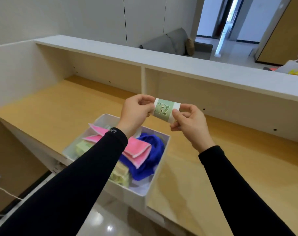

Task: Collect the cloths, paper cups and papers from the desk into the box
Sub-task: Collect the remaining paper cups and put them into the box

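A white open-topped box (159, 156) sits at the near edge of the counter (51, 106), one corner hanging over the edge. Inside it lie a folded pink cloth (136, 150) with pale trim, a crumpled deep-blue cloth (150, 155) beneath and beside it, and pale green papers (121, 174) along the near-left side; more green paper shows at the left under the pink cloth. A patch of the white floor of the box shows at the near right corner.

Both hands are raised above the far end of the box, holding one cup (166, 109) between them. The cup lies on its side, a white paper cylinder with a green band carrying a cartoon animal. The left hand (136, 111) pinches the cup's left end, fingers curled around the rim. The right hand (190, 123) grips the right end, thumb on the front of the band and fingers behind. Both arms wear black sleeves (230, 184).

The counter is smooth, light wood-coloured laminate, with white side walls and a white upright divider (143, 80) at the back under a long white shelf (178, 65). Small dark holes dot the back panels. Beyond the shelf stand a grey sofa (170, 43) and a white plastic bag (291, 65).
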Tool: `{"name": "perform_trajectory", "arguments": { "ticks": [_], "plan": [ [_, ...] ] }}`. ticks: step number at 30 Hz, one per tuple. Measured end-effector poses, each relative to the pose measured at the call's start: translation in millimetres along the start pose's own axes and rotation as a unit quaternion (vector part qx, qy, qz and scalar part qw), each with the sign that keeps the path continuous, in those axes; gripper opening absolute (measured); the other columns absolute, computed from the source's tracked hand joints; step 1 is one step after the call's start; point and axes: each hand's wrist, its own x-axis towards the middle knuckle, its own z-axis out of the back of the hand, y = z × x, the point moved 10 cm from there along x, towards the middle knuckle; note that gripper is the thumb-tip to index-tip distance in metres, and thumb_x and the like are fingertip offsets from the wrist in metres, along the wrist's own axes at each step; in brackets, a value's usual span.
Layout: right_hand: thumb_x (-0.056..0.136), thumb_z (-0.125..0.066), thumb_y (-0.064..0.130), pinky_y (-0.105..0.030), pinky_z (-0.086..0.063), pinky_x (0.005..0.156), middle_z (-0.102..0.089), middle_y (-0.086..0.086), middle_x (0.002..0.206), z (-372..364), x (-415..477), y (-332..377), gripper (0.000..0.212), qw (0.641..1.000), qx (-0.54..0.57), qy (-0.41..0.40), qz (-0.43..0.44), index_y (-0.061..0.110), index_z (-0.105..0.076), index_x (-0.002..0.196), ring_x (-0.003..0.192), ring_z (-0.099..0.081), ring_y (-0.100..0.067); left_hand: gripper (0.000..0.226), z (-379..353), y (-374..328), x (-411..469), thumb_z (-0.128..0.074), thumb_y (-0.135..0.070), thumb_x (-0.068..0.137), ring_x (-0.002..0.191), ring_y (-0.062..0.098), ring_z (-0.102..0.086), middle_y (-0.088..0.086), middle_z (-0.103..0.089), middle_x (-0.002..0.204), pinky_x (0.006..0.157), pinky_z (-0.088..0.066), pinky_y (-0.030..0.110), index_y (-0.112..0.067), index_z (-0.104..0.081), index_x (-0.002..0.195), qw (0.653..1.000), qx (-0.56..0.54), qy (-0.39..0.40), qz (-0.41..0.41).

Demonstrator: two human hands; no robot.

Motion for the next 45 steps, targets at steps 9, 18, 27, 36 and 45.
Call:
{"name": "perform_trajectory", "arguments": {
  "ticks": [9,18,27,36,45],
  "plan": [
    [0.088,-0.057,0.014,-0.027,-0.055,0.049,-0.064,-0.001,0.056,-95,-46,0,0.033,0.992,-0.125,0.012,-0.011,0.009,-0.055,0.121,0.044,-0.062,-0.011,0.022,90,28,-27,-0.061,-0.008,0.084,0.081,0.010,-0.061,-0.006,-0.066,0.089,0.074,-0.051,0.025,-0.015,-0.068,0.104,0.988,0.108,0.109,-0.018],
    [0.091,-0.048,0.003,-0.027,-0.058,0.056,-0.057,-0.006,0.076,-164,-19,11,0.038,0.992,-0.116,0.051,-0.004,0.007,-0.048,0.128,0.051,-0.063,-0.009,0.021,143,42,18,-0.060,-0.010,0.082,0.071,0.009,-0.059,-0.005,-0.068,0.084,0.064,-0.050,0.024,-0.031,-0.065,0.079,0.994,0.103,0.027,-0.028],
    [0.090,-0.053,0.006,-0.023,-0.054,0.051,-0.066,-0.008,0.067,-223,37,-45,0.031,0.970,-0.163,0.157,-0.091,0.005,-0.053,0.121,0.047,-0.062,-0.008,0.014,175,99,71,-0.060,-0.015,0.085,0.073,0.010,-0.058,-0.003,-0.064,0.087,0.053,-0.042,0.013,-0.019,-0.068,0.096,0.976,0.212,0.033,0.043],
    [0.084,-0.060,0.036,-0.015,-0.038,0.042,-0.065,0.006,0.063,-180,51,-57,0.003,0.931,-0.344,0.106,-0.063,0.034,-0.062,0.084,0.050,-0.058,-0.001,0.018,130,137,104,-0.057,-0.026,0.085,0.082,0.019,-0.060,0.001,-0.070,0.099,0.068,-0.043,0.027,-0.021,-0.072,0.095,0.842,0.496,0.210,-0.001],
    [0.077,-0.063,0.020,-0.040,-0.046,0.085,-0.063,-0.024,0.111,-38,-12,-81,0.044,0.812,-0.495,-0.206,-0.232,0.006,-0.057,0.119,0.103,-0.059,-0.037,0.043,168,193,100,-0.058,-0.046,0.076,0.056,0.018,-0.067,0.004,-0.071,0.076,0.042,-0.046,0.021,-0.012,-0.050,0.101,0.740,0.477,0.441,0.172]
  ]
}}
